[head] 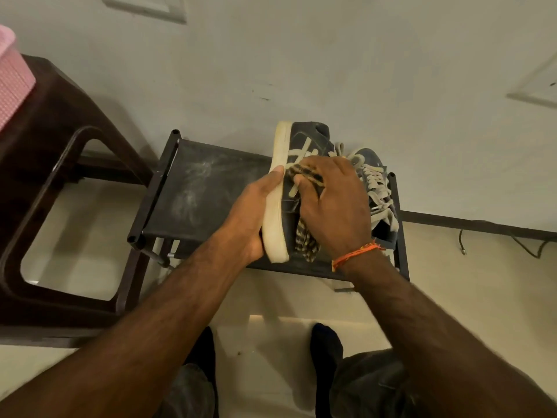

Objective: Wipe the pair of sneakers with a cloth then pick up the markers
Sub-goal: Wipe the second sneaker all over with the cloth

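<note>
At the centre of the frame a person is holding a dark sneaker (291, 176) tipped on its side, its cream sole facing left. The left hand (256, 212) is gripping the sole, palm under it and thumb curled over the sole's edge near the top. The right hand (334, 203) is lying over the sneaker's side, its fingers curled around a checked cloth (306, 239) and pressing it to the upper; one end of the cloth is hanging out below the palm, another bit is showing at the fingertips. An orange thread (355, 251) is circling the right wrist.

The second sneaker (376, 188) is sitting just right of the first, partly behind the right hand, laces up, on a low black rack (199, 188). The rack's top is showing dusty pale smears on its bare left part. The held sneaker is hovering over the rack's right half; whether it is touching the top cannot be told.

At the left of the frame a dark brown stool (54, 152) is standing beside the rack, with a pink basket (12, 79) on it at the upper left edge. A pale wall is filling the top of the frame. At the bottom, the person's two dark-socked feet (325, 348) are standing on a light floor. A black cable (530, 245) is lying at the right by the wall's dark skirting.
</note>
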